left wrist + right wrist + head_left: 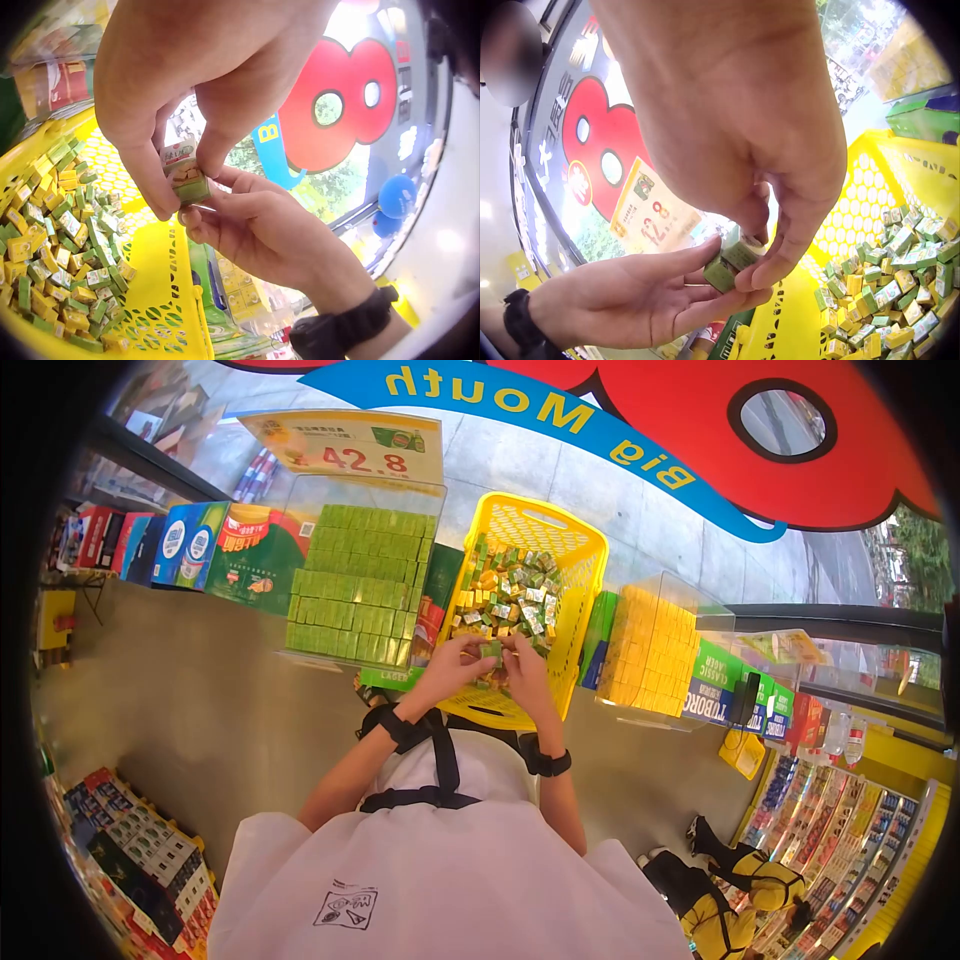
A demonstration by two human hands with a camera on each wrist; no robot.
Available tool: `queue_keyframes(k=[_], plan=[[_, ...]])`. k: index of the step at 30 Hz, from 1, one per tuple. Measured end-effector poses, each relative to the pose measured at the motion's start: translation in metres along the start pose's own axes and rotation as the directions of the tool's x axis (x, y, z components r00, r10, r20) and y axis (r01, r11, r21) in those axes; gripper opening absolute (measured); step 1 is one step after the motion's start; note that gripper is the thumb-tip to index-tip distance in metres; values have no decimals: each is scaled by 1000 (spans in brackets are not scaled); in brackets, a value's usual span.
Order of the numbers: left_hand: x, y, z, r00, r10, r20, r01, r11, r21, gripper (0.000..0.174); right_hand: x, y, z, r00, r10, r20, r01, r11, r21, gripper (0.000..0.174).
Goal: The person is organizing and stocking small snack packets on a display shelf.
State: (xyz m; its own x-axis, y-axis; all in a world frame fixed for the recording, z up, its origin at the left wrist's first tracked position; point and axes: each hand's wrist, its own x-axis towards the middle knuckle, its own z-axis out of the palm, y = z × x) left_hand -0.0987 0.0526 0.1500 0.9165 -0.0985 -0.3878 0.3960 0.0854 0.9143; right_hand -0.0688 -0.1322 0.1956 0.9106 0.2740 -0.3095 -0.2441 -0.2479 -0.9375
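Above the yellow basket [585, 575], my left hand [457, 662] and right hand [526, 672] meet at the fingertips. Between them they pinch a small green box [490, 650]. Its printed face, with a white band and a food picture, shows in the left wrist view, where my left hand [202, 67] grips it from above and my right hand [270, 232] touches it from below. In the right wrist view, green sides of the box [721, 274] show between the fingers. Loose small green and yellow boxes [510, 595] fill much of the basket.
Left of the basket stands a clear case of stacked green boxes [355, 585] under a price sign [350, 450]. On the right is a case of yellow boxes [650, 650]. Beer cartons [715, 690] line the window. Two people [745, 890] are at the lower right, near shelves [830, 840].
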Motion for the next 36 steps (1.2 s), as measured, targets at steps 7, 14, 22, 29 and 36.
queue_keyframes(k=[7,14,22,29,36], plan=[[-24,61,5,998,59,26,-61,995,79,58,-24,-44,-7,996,-82,-46,80,996,-34,19],[-59,129,-13,997,60,57,-66,990,126,54,-50,-119,4,993,-115,-35,113,992,-61,23],[-75,156,-76,989,41,142,-42,999,2,50,-49,-182,44,979,-107,175,146,963,-228,37],[-64,156,-136,990,-33,136,37,999,-30,52,-27,-194,97,922,-261,288,371,808,-457,57],[-47,149,-163,971,-11,239,-7,997,72,51,-1,-194,129,895,-375,243,440,642,-628,47]])
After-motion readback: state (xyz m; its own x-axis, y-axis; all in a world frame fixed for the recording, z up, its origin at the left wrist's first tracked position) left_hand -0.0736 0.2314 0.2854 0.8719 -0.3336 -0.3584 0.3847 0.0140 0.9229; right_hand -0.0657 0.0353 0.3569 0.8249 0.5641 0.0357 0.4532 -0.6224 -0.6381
